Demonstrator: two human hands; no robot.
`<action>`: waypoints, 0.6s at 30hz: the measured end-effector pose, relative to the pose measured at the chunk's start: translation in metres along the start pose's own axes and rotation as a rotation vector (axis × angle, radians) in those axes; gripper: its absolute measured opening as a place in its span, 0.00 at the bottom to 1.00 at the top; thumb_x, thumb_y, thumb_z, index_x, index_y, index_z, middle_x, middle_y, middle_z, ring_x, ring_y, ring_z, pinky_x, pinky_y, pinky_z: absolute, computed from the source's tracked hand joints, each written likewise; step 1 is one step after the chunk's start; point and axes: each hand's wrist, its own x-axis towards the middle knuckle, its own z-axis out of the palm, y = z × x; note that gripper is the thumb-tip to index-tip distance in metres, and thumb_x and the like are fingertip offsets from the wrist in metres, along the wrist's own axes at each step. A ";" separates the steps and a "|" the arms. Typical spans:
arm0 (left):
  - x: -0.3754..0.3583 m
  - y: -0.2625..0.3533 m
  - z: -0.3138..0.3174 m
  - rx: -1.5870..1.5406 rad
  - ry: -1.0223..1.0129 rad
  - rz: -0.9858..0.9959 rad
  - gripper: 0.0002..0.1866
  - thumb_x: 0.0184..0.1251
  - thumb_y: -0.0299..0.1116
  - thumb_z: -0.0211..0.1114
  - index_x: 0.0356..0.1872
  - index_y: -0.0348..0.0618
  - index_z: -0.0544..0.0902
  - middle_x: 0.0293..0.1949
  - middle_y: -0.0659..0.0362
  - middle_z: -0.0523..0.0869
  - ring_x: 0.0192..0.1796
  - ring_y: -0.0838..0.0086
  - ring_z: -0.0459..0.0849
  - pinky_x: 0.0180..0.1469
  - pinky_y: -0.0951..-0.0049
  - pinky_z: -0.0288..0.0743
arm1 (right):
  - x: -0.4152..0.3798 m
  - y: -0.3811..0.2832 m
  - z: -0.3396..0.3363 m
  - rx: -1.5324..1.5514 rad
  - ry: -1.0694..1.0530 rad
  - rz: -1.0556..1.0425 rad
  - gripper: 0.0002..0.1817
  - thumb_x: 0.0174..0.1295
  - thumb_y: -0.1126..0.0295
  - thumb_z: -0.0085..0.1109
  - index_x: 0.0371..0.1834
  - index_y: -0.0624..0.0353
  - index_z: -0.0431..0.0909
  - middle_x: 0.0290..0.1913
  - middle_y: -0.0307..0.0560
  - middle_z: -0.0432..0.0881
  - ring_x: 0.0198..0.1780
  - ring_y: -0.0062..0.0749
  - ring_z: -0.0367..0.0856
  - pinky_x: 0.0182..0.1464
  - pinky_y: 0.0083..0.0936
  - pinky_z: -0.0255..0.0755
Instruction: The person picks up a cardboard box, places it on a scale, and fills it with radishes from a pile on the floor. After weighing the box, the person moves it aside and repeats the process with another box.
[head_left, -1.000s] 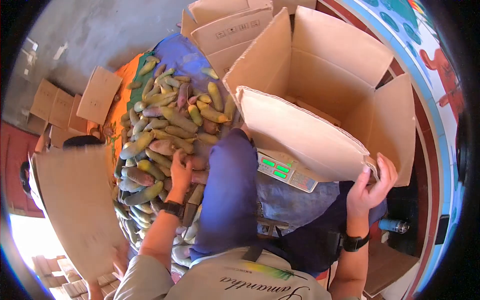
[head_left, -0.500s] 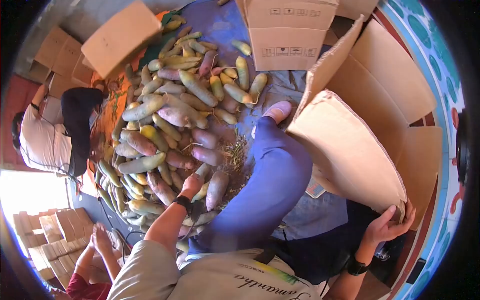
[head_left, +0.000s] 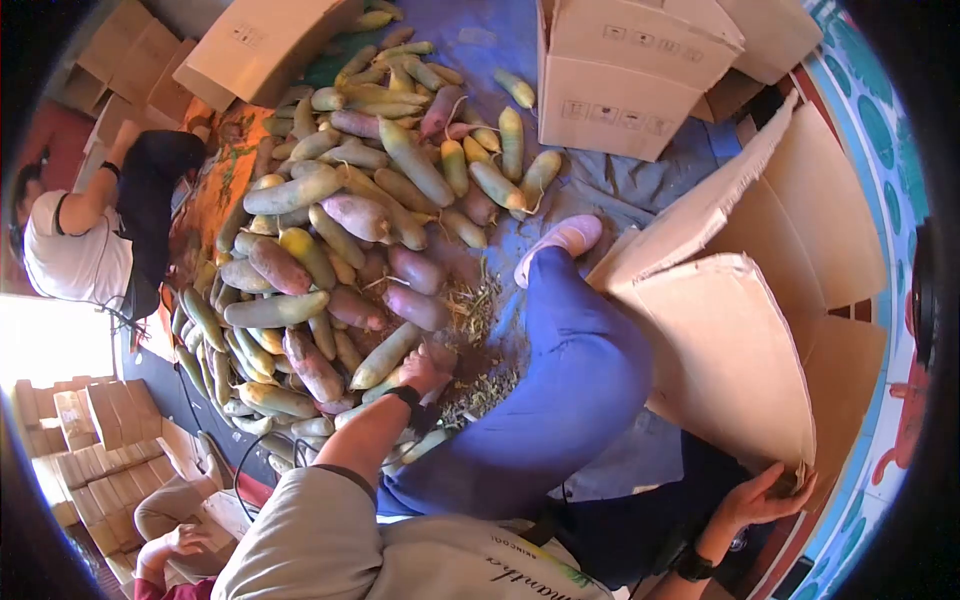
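My left hand [head_left: 425,370] is closed over a purple radish at the near edge of a heap of long green and purple radishes [head_left: 280,310]. Motion smears the hand and hides most of that radish. Just beside the fingers lies a pale green radish [head_left: 387,356]. Over on the right, my right hand [head_left: 765,498] grips the near corner of a large open cardboard box [head_left: 715,330], thumb on one side of the flap and fingers on the other. The box is tilted, its flaps spread and its opening turned away to the right.
My bent leg [head_left: 560,370] in blue trousers lies between heap and box. Closed cardboard boxes [head_left: 620,75] stand at the back. One person [head_left: 85,235] sits at far left; another person's hand [head_left: 185,540] shows at lower left, near stacked small boxes [head_left: 110,480]. Dry scraps [head_left: 475,395] litter the floor.
My left hand has moved right, from beside the purple radish to over it. The right hand keeps its hold on the box corner. The view has shifted slightly, and the lower-left person's hands have parted.
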 end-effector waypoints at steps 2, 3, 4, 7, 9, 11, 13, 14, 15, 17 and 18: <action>-0.001 0.004 0.001 -0.016 0.041 -0.020 0.52 0.41 0.54 0.75 0.64 0.40 0.55 0.56 0.47 0.72 0.58 0.58 0.73 0.58 0.63 0.70 | 0.000 -0.002 0.003 -0.048 -0.002 -0.008 0.28 0.64 0.72 0.55 0.63 0.70 0.55 0.59 0.59 0.65 0.58 0.47 0.69 0.61 0.40 0.64; 0.001 0.004 0.002 -0.024 0.023 -0.028 0.52 0.40 0.54 0.75 0.63 0.40 0.56 0.56 0.47 0.72 0.58 0.58 0.74 0.57 0.63 0.71 | 0.001 -0.002 0.003 -0.019 -0.010 0.005 0.28 0.64 0.71 0.55 0.62 0.70 0.55 0.59 0.59 0.65 0.58 0.47 0.69 0.61 0.40 0.64; 0.002 0.006 0.003 -0.034 0.008 -0.034 0.52 0.39 0.53 0.76 0.62 0.39 0.57 0.56 0.47 0.72 0.58 0.58 0.74 0.57 0.63 0.71 | 0.001 -0.001 0.004 0.010 -0.015 0.017 0.27 0.64 0.70 0.55 0.62 0.70 0.56 0.59 0.59 0.65 0.58 0.48 0.69 0.61 0.40 0.64; -0.005 0.006 -0.014 -0.097 -0.005 0.022 0.49 0.37 0.51 0.77 0.59 0.38 0.59 0.54 0.46 0.73 0.56 0.57 0.75 0.55 0.63 0.72 | 0.001 0.003 0.008 0.043 0.003 0.007 0.27 0.64 0.68 0.54 0.62 0.70 0.58 0.59 0.59 0.65 0.58 0.48 0.68 0.61 0.40 0.64; -0.008 0.000 -0.019 -0.197 0.022 0.067 0.48 0.34 0.50 0.77 0.56 0.37 0.61 0.51 0.44 0.75 0.53 0.55 0.77 0.53 0.62 0.73 | 0.001 0.000 0.006 0.053 -0.013 0.035 0.27 0.64 0.68 0.54 0.62 0.70 0.58 0.59 0.59 0.65 0.58 0.48 0.68 0.61 0.40 0.64; -0.007 -0.005 -0.025 -0.270 0.098 0.105 0.48 0.34 0.51 0.77 0.56 0.37 0.62 0.49 0.44 0.76 0.52 0.55 0.78 0.53 0.61 0.73 | 0.002 -0.004 0.004 0.045 -0.040 0.046 0.26 0.64 0.69 0.54 0.62 0.70 0.58 0.59 0.59 0.65 0.58 0.47 0.68 0.61 0.39 0.63; -0.014 -0.006 -0.043 -0.478 0.219 0.147 0.48 0.32 0.49 0.79 0.54 0.36 0.63 0.45 0.46 0.79 0.49 0.57 0.80 0.52 0.62 0.73 | 0.001 -0.005 0.005 0.051 -0.031 0.046 0.26 0.64 0.70 0.53 0.62 0.69 0.57 0.59 0.59 0.65 0.58 0.47 0.68 0.61 0.39 0.63; -0.017 -0.003 -0.053 -0.482 0.234 0.159 0.48 0.32 0.49 0.79 0.54 0.36 0.63 0.45 0.46 0.79 0.49 0.57 0.80 0.52 0.62 0.73 | 0.001 -0.006 0.005 0.055 -0.033 0.049 0.26 0.64 0.71 0.52 0.62 0.69 0.57 0.60 0.59 0.65 0.58 0.47 0.68 0.61 0.39 0.62; -0.029 0.003 -0.071 -0.640 0.304 0.201 0.47 0.32 0.47 0.79 0.55 0.36 0.63 0.45 0.47 0.79 0.48 0.59 0.80 0.51 0.64 0.74 | 0.002 -0.008 0.004 0.057 -0.016 0.048 0.26 0.64 0.71 0.52 0.62 0.69 0.57 0.60 0.59 0.65 0.58 0.47 0.68 0.61 0.39 0.62; -0.040 0.011 -0.101 -0.854 0.438 0.275 0.46 0.34 0.42 0.80 0.55 0.37 0.63 0.45 0.49 0.79 0.48 0.64 0.80 0.51 0.67 0.74 | 0.005 -0.018 -0.001 0.088 -0.097 0.123 0.26 0.63 0.70 0.50 0.63 0.68 0.57 0.60 0.60 0.65 0.60 0.47 0.66 0.63 0.41 0.59; -0.044 0.014 -0.114 -0.908 0.501 0.302 0.44 0.36 0.40 0.80 0.55 0.38 0.64 0.46 0.51 0.79 0.48 0.66 0.79 0.51 0.68 0.74 | 0.007 -0.021 -0.004 0.092 -0.081 0.122 0.26 0.63 0.70 0.50 0.63 0.68 0.57 0.60 0.60 0.65 0.60 0.47 0.66 0.63 0.41 0.59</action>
